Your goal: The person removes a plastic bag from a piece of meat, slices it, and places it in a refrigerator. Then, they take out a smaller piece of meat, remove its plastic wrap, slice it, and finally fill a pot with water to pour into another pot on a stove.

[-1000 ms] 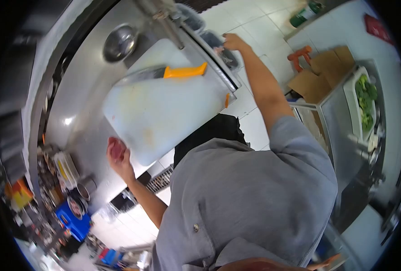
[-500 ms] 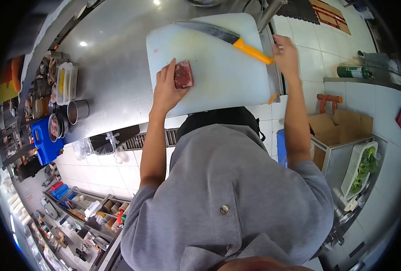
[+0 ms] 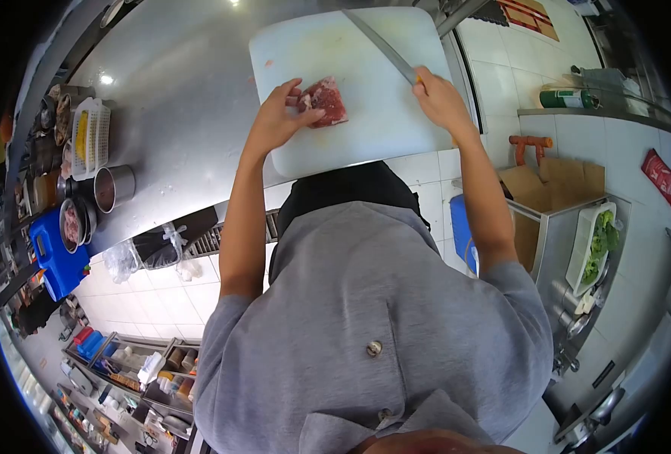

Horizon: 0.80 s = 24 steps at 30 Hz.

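Note:
A piece of raw red meat (image 3: 326, 102) lies on the white cutting board (image 3: 381, 136), left of its middle. My left hand (image 3: 273, 119) grips the meat from its left side, thumb along the near edge and fingers at the far left corner. Over the right part of the board, my right hand (image 3: 441, 104) is closed around the handle of a large knife (image 3: 381, 45). Its blade points away and to the left, apart from the meat. Most of the orange-yellow handle is hidden in my palm.
The board rests on a steel counter (image 3: 177, 98). At the left stand a white plastic basket (image 3: 92, 140) and a metal pot (image 3: 114, 188). To the right are an open cardboard box (image 3: 551, 181) and a white tray of leafy greens (image 3: 581, 250).
My right hand has moved left from the board's edge and taken the knife by its handle. The blade has swung to point farther away. The meat looks turned under my left hand.

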Motion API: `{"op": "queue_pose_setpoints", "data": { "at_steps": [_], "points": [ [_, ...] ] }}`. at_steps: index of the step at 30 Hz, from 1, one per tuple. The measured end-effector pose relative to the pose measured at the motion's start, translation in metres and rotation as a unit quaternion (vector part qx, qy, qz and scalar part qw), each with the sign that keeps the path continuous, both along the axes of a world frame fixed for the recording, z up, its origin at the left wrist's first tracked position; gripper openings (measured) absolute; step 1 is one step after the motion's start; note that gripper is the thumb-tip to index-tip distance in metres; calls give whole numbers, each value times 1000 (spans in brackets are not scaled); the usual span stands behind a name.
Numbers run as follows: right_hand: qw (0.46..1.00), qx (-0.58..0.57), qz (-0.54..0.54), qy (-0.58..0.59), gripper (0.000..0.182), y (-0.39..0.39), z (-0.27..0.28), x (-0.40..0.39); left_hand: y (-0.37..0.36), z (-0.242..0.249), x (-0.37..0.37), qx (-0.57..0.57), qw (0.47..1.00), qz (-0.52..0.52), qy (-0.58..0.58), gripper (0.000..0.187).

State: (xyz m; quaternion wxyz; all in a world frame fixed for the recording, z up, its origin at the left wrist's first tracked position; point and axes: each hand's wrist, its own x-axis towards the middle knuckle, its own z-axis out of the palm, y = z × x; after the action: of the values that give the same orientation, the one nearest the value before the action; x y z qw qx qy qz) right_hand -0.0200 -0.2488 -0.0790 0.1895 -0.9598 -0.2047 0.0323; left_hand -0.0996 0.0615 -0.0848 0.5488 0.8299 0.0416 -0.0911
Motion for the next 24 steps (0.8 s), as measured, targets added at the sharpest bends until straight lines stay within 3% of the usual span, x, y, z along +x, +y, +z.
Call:
{"op": "queue_pose_setpoints", "data": {
  "at_steps": [2,4,5,7,8,11,13,14,16,19,21,23,24],
  "points": [
    [980,86,-83,160,34,-10,8,-25,-2,-5,14,-11,1000,-16,19,84],
    [973,120,-112,163,32,-19,-1,-58,-6,-9,27,127,990,-61,-6,81],
    [965,156,-134,166,30,-22,-6,-74,-5,-10,33,125,990,-70,-5,81],
    [935,193,-193,228,29,-22,2,-104,-6,-1,44,-25,974,-157,162,73],
    [899,229,-241,286,29,-21,5,-116,-11,2,42,-22,972,-166,163,73],
    [868,284,-277,299,28,-15,9,-143,-33,12,17,56,981,-156,103,58],
    [860,307,-284,292,23,-13,8,-151,-49,-2,-1,164,962,-72,-207,51],
    [857,321,-282,288,19,-13,8,-154,-54,-15,-4,163,961,-82,-208,51],
    [852,334,-286,283,18,-14,7,-154,-65,-27,-7,274,890,-145,-335,47],
    [858,337,-273,276,17,-19,9,-150,-79,-18,-40,253,888,-153,-353,45],
    [888,273,-232,290,19,-24,15,-151,-81,-18,-43,240,891,-153,-354,47],
    [891,237,-211,325,19,-29,22,-147,-86,-17,-37,206,919,-44,-332,50],
    [923,204,-165,282,22,-34,9,-148,-89,-13,-30,176,928,-56,-325,46]
  ]
}}
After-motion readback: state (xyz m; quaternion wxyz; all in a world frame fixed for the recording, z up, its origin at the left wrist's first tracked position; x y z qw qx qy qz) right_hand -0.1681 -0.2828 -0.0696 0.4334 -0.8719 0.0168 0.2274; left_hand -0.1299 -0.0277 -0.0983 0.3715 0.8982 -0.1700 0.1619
